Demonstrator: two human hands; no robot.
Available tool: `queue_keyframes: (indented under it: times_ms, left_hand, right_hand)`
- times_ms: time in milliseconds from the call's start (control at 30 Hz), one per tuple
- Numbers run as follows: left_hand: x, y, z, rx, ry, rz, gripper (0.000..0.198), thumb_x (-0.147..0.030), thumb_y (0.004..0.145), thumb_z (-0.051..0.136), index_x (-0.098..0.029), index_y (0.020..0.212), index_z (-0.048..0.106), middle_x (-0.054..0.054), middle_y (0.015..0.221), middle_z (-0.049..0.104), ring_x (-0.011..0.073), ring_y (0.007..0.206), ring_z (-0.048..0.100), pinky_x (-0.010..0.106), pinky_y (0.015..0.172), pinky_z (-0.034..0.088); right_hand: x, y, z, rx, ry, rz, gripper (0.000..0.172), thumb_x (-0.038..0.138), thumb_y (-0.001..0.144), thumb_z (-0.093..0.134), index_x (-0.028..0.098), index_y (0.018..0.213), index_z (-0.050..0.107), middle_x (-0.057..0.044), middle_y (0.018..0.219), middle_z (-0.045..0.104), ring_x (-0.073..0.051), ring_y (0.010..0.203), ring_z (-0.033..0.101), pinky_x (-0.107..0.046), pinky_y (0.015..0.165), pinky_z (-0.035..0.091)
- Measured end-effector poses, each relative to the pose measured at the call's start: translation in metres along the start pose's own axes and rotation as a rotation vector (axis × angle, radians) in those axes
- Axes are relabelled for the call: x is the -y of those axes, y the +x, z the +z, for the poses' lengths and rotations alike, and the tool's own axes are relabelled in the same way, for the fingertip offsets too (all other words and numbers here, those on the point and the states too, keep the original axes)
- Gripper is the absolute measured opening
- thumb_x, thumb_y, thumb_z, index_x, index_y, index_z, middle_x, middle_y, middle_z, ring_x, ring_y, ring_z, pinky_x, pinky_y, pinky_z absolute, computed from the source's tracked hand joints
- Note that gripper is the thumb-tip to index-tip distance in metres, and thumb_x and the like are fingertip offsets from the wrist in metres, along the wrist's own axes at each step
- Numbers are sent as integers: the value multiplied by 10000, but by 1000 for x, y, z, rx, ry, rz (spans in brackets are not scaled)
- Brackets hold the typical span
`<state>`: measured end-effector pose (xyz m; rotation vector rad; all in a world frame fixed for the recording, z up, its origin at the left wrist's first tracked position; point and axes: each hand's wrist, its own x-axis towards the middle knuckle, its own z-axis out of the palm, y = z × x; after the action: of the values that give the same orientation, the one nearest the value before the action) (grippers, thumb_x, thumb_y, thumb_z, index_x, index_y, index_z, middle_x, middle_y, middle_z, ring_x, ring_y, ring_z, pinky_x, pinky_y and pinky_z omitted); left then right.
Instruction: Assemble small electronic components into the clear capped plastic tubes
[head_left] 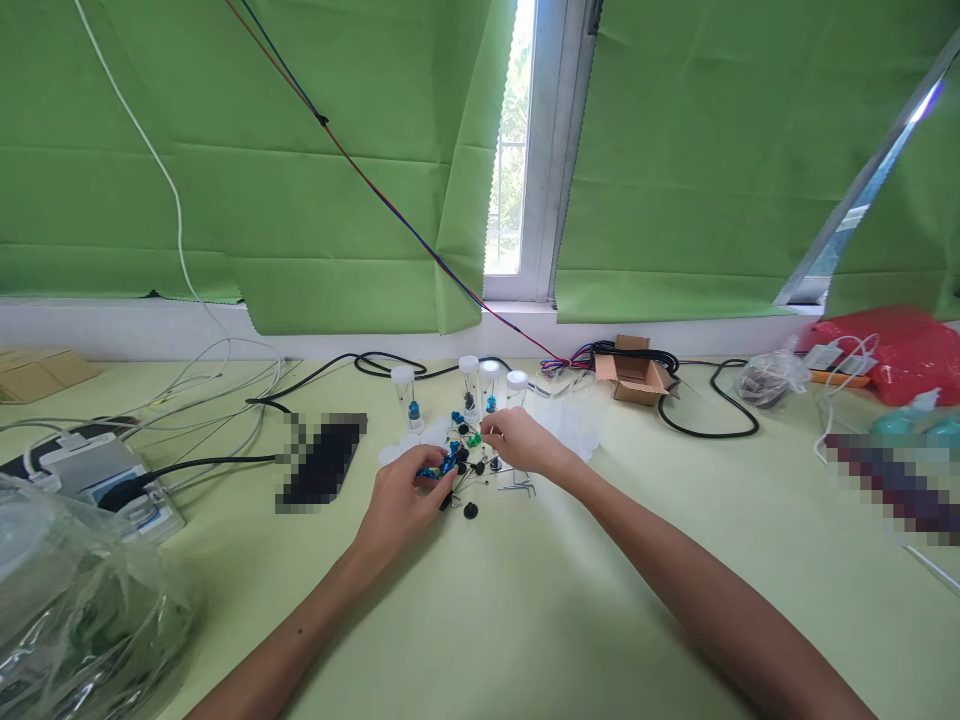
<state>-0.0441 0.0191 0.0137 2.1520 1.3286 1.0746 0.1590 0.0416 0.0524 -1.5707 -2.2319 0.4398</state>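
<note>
My left hand is closed around several shiny blue metal parts, with thumb and fingers curled about them. My right hand reaches in from the right, its fingertips pinched together just above the loose parts; what they hold, if anything, is hidden. Between and below the hands lie small black pieces, a green part and thin L-shaped hex keys. One round black piece sits nearest me. Behind the hands stand several clear tubes with white caps, among them one tube with a blue part inside.
A pixelated dark slab lies left of the parts. Farther left are a power strip, tangled cables and a clear plastic bag. An open cardboard box and a black cable loop lie at the back right, near a red bag.
</note>
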Motion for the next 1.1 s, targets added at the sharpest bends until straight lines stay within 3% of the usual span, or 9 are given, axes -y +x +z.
queue_keyframes:
  times_ms: [133, 433, 567, 1100]
  left_hand:
    - [3, 0, 1, 1, -33, 16, 231, -426, 821, 598, -195, 829, 589, 63, 982, 695, 174, 722, 679, 283, 687, 587]
    - [1, -1, 2, 17, -17, 36, 178, -374, 827, 606, -209, 895, 600, 25, 899, 704, 169, 704, 699, 253, 639, 562]
    - [3, 0, 2, 1, -44, 39, 251, -379, 819, 615, -213, 1006, 630, 40, 967, 718, 179, 753, 697, 282, 706, 581]
    - [15, 2, 5, 1, -184, -80, 364, -500, 808, 631, -184, 967, 718, 89, 1025, 707, 219, 810, 676, 337, 745, 586]
  right_hand:
    - [-2, -1, 0, 74, -92, 2, 160, 97, 856, 523, 165, 794, 653, -59, 792, 625, -128, 664, 510, -212, 550, 290]
    - [-1, -6, -6, 200, -229, -10, 218, 16, 779, 505, 169, 778, 660, -65, 817, 624, -130, 645, 512, -223, 508, 255]
    - [-2, -6, -5, 217, -250, -34, 216, 12, 769, 512, 167, 765, 663, -72, 833, 629, -135, 662, 521, -229, 511, 252]
    - [1, -2, 15, 239, -214, -215, 145, 49, 721, 596, 168, 703, 676, -48, 750, 647, -159, 720, 560, -238, 517, 282]
